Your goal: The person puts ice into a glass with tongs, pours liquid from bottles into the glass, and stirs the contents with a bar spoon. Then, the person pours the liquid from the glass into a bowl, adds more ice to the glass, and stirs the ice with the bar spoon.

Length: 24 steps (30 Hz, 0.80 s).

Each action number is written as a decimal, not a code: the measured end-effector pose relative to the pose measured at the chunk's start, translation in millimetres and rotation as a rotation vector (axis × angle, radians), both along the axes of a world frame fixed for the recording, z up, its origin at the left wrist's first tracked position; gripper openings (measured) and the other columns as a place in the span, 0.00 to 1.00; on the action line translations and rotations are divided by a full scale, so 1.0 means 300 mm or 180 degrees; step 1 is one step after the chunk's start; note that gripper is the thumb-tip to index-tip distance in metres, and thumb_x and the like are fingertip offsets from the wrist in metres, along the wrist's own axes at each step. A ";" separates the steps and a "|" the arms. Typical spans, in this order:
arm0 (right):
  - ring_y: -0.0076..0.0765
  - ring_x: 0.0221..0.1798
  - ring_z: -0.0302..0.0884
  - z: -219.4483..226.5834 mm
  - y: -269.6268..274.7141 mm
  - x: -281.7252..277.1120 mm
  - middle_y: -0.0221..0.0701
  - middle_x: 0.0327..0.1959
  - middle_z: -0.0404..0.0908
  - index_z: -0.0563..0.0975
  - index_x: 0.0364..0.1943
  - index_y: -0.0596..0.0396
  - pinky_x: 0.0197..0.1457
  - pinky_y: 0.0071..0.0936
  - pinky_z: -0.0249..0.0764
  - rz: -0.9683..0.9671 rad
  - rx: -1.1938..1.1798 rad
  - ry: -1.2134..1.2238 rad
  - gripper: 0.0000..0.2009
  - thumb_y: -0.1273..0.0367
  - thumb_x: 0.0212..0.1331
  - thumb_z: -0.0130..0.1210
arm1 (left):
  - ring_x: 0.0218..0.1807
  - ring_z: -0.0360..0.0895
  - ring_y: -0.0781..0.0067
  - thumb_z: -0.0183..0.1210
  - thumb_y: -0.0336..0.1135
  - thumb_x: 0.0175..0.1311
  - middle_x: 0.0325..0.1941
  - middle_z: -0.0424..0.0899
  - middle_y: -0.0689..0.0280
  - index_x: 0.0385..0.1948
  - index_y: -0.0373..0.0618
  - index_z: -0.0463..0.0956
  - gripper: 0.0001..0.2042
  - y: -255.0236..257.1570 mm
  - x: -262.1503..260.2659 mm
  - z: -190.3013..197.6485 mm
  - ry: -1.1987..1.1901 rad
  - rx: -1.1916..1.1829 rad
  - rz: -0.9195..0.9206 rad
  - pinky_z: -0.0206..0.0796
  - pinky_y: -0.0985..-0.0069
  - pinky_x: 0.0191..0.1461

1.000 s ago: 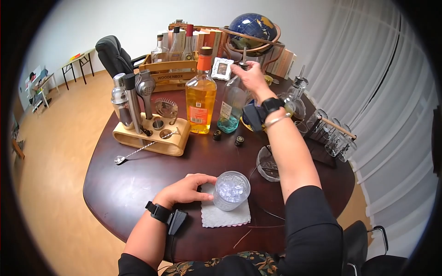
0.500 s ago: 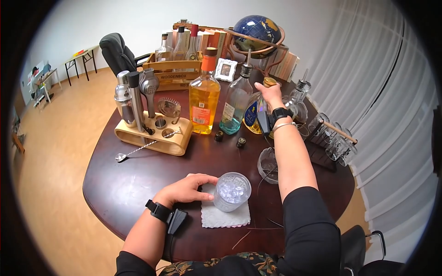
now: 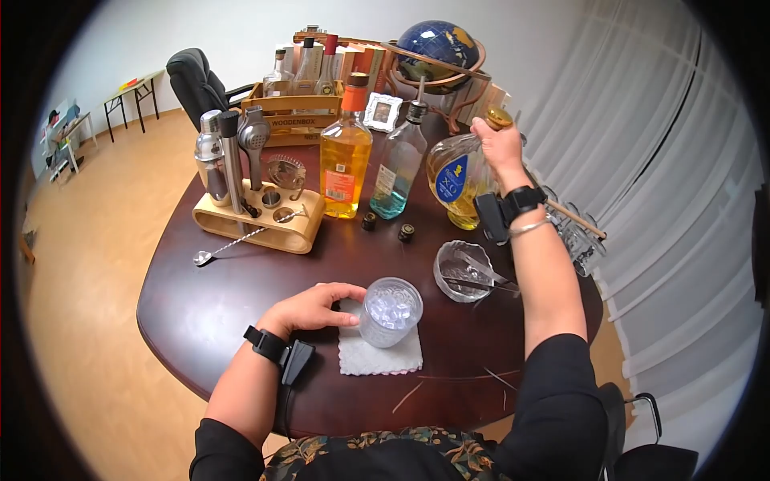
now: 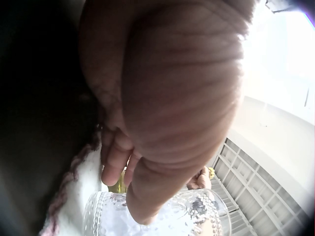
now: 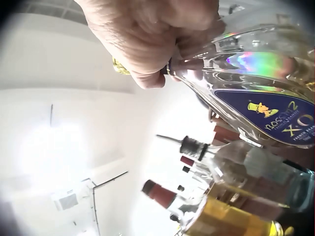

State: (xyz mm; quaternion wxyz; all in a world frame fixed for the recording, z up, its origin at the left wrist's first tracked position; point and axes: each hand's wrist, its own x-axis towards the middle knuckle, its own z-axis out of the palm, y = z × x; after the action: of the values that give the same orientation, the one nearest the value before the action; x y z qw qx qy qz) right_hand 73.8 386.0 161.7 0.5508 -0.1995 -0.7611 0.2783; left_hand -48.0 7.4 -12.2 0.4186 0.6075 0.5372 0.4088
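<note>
My right hand [image 3: 504,152] grips the neck of a rounded bottle with a gold cap and a blue XO label [image 3: 451,178]; in the right wrist view the same label [image 5: 268,115] faces the camera. The bottle leans slightly. At the table's near side, my left hand [image 3: 314,309] rests thumb and fingers against the left side of a clear patterned glass [image 3: 391,313] filled with ice. Under the glass lies a white cloth [image 3: 380,359]. In the left wrist view the thumb touches the glass [image 4: 172,216].
An orange-necked bottle [image 3: 345,164] and a pourer bottle [image 3: 399,164] stand left of the gripped one. A glass bowl with tongs [image 3: 464,271], two black caps, a wooden bar-tool stand [image 3: 258,220], a wooden crate [image 3: 290,120] and a globe [image 3: 438,50] are around them.
My right hand has gone from the pourer bottle to the XO bottle's neck and moved it to the right, tilting it. My left hand has stayed at the glass.
</note>
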 end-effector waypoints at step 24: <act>0.24 0.39 0.78 -0.200 -0.754 0.746 0.25 0.32 0.76 0.71 0.39 0.56 0.47 0.25 0.75 0.1657 -0.1333 -0.0259 0.09 0.78 0.57 0.58 | 0.62 0.68 0.67 0.66 0.40 0.58 0.58 0.73 0.62 0.59 0.40 0.69 0.28 -0.131 0.372 0.320 0.0090 0.0585 -0.0882 0.55 0.69 0.68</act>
State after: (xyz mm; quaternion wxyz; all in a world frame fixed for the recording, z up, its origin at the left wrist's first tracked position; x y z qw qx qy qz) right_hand 297.5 159.7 101.6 0.3775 -0.1183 -0.7342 0.5518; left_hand 63.6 -32.1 83.9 0.4060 0.7172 0.4145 0.3860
